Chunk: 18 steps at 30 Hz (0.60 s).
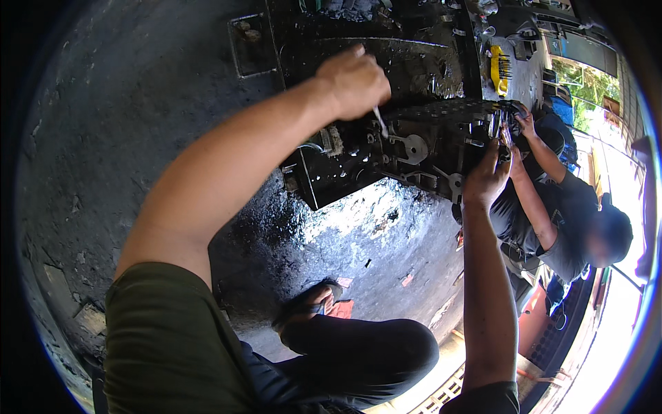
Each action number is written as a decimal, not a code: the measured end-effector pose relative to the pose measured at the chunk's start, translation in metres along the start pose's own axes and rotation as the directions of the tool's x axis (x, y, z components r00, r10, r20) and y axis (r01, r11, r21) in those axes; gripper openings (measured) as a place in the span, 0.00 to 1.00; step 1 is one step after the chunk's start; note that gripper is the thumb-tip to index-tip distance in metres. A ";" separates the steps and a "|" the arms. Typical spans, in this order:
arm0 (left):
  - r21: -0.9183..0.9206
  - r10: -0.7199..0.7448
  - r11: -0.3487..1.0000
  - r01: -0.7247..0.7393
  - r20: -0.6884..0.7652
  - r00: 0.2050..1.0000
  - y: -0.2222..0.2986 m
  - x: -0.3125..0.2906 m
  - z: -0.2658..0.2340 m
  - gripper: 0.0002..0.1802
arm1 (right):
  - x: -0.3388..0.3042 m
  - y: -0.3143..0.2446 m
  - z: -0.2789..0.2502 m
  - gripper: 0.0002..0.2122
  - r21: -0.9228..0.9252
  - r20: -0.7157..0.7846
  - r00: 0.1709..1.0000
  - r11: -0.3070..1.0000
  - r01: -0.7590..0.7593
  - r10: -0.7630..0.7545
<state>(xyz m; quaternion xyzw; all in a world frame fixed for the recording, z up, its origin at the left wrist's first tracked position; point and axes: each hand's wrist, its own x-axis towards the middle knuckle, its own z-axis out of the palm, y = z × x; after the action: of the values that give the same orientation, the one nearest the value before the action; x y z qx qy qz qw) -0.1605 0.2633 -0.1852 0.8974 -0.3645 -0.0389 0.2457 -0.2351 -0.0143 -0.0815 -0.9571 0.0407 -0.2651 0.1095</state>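
My left hand [355, 83] is closed in a fist round a slim metal tool [380, 123]. Its pale shaft sticks out below the fist and reaches down to the near end of a dark, greasy machine part [416, 148], a metal assembly with rounded plates and arms. At the far right end of that assembly, my right hand [487, 178] has its fingers raised and drawn together against shiny metal pieces. What they grip is too small to name. A co-worker's hands [524, 124] work on the same end, right beside mine.
An oily dark metal tray [316, 196] lies under the assembly. A yellow holder with a row of dark bits [499, 70] is at the upper right. The co-worker [565, 214] leans in from the right. Red scraps [341, 308] lie on the floor by my foot [310, 303].
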 end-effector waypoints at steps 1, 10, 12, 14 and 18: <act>0.012 0.044 0.999 -0.044 0.043 0.998 -0.001 0.001 0.002 0.10 | 0.000 0.000 0.000 0.23 -0.001 0.023 0.997 0.997 -0.075 0.075; -0.152 0.104 0.984 -0.097 0.043 0.994 -0.012 0.008 0.004 0.10 | 0.000 0.000 -0.002 0.23 0.080 0.054 0.994 0.992 -0.102 0.098; -0.063 -0.027 0.998 0.026 -0.014 1.000 -0.016 0.010 0.003 0.10 | 0.000 0.000 -0.002 0.23 -0.025 0.049 0.996 0.997 -0.077 0.078; -0.001 -0.097 0.995 0.098 -0.142 0.985 -0.022 0.012 0.003 0.09 | 0.000 0.002 -0.001 0.23 -0.096 0.017 1.000 0.995 0.014 -0.013; -0.115 0.055 0.992 -0.059 -0.035 0.998 -0.030 0.016 0.004 0.12 | 0.001 0.006 -0.002 0.22 0.046 0.052 0.996 0.996 -0.081 0.079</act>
<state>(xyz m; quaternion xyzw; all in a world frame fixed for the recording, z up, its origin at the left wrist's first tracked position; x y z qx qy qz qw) -0.1303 0.2691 -0.2009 0.8713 -0.3832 -0.0388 0.3042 -0.2357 -0.0204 -0.0809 -0.9581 0.0697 -0.2373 0.1441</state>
